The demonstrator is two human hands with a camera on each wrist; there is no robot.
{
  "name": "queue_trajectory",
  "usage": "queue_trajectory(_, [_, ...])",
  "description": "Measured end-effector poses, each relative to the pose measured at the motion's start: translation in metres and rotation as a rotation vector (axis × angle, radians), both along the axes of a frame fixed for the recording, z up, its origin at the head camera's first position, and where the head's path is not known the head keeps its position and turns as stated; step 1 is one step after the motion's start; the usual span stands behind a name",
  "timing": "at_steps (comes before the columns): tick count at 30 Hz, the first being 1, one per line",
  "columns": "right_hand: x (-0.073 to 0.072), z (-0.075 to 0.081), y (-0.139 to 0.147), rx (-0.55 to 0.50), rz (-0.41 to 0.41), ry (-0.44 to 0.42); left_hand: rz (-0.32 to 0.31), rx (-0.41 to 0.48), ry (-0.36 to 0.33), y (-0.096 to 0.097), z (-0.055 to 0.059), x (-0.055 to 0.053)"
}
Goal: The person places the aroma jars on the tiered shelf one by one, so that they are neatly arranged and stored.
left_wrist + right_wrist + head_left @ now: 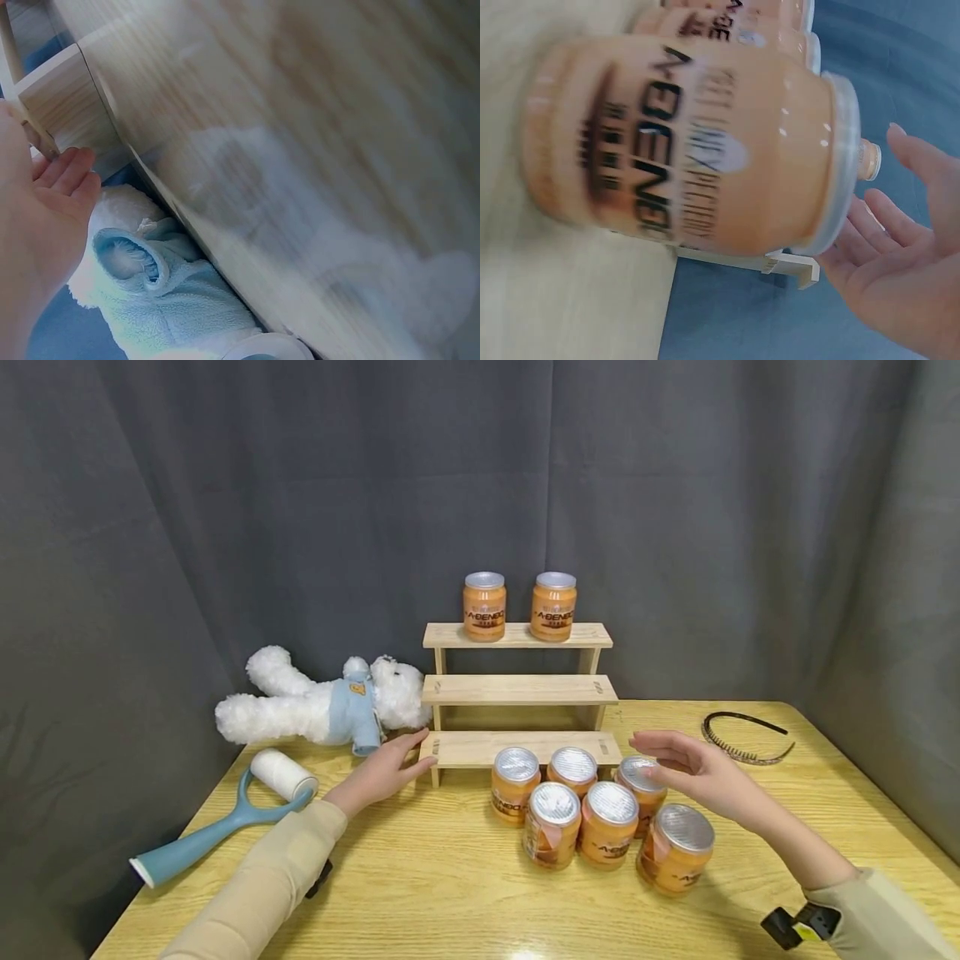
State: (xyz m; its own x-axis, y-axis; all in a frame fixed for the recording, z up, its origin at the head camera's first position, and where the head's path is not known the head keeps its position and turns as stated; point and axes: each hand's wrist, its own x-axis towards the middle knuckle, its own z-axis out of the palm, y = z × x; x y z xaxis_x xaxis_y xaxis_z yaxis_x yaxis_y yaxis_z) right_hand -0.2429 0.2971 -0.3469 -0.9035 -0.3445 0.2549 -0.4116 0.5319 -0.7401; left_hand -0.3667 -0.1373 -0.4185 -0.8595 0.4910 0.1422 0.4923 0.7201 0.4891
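My left hand (378,770) touches the left front corner of a three-tier wooden display rack's lowest shelf (517,748), its fingers fairly straight. In the left wrist view those fingers (66,176) lie beside the rack's wood. My right hand (693,768) hovers over the right side of a group of orange cans, fingers spread and nothing held. Its fingertips are close over the silver lid of one orange can (651,802). Nearer me stands another orange can (678,852), seen large in the right wrist view. Several more orange cans (609,827) stand upright to the left.
Two orange cans (483,606) stand on the top shelf. A white plush toy in a blue top (348,710) lies left of the rack. A blue-handled lint roller (225,827) is at the left edge, a dark headband (738,752) at the right. Grey curtains (375,485) surround the table.
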Motion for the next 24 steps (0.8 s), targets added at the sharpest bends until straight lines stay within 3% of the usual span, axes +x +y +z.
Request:
queue_trajectory(11, [0.029, -0.016, 0.01, 0.088, -0.045, 0.065, -0.007, -0.007, 0.013, 0.001, -0.001, 0.0])
queue_trajectory(18, [0.037, -0.019, 0.017, 0.106, -0.018, 0.067, 0.004, -0.004, 0.01, 0.0, -0.001, 0.0])
queue_trajectory(24, [0.042, -0.019, 0.024, 0.189, 0.04, 0.041, 0.001, -0.006, 0.0, 0.001, -0.001, 0.001])
